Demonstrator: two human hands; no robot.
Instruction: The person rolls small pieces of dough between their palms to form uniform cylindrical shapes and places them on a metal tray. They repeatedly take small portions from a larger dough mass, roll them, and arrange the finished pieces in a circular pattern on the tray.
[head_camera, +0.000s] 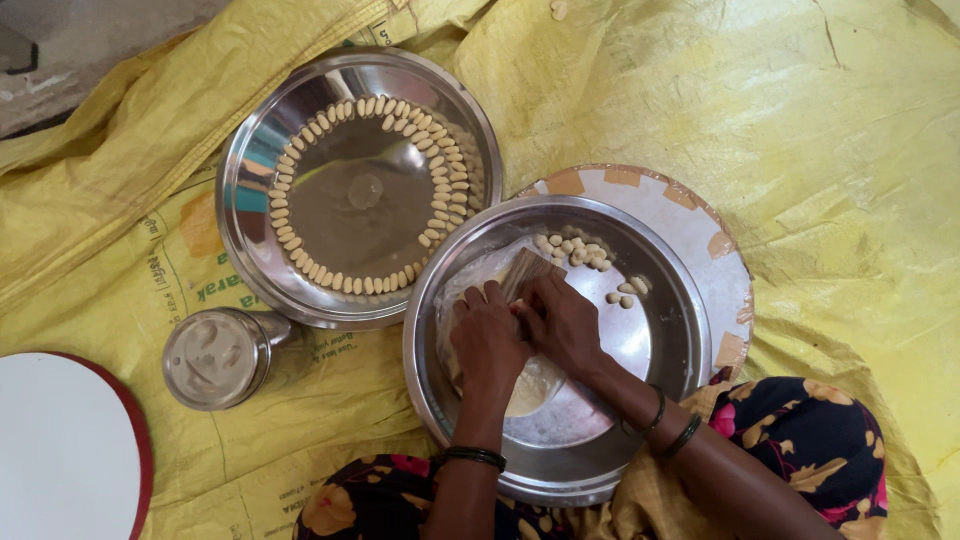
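Looking down from my head, both my hands sit inside the near steel bowl (560, 340), which rests on a round board (690, 215) with a patched rim. My left hand (487, 345) is curled, fingers bent down onto the pale dough (535, 385) lying under a clear plastic sheet (475, 275) at the bowl's left side. My right hand (562, 322) is just beside it, touching it, fingers closed around a small ridged wooden block (528, 270) whose long axis slants from near left to far right, sticking out just beyond my fingertips. The right hand is the nearer one to the block. Farther in the same bowl lies a small heap of shaped pieces (575, 250), with a few loose ones to the right. To the far left, the steel plate (360, 185) carries a ring of such pieces along its inner edge. A steel cup (218, 357) stands near left, a white disc (65, 445) beyond it.
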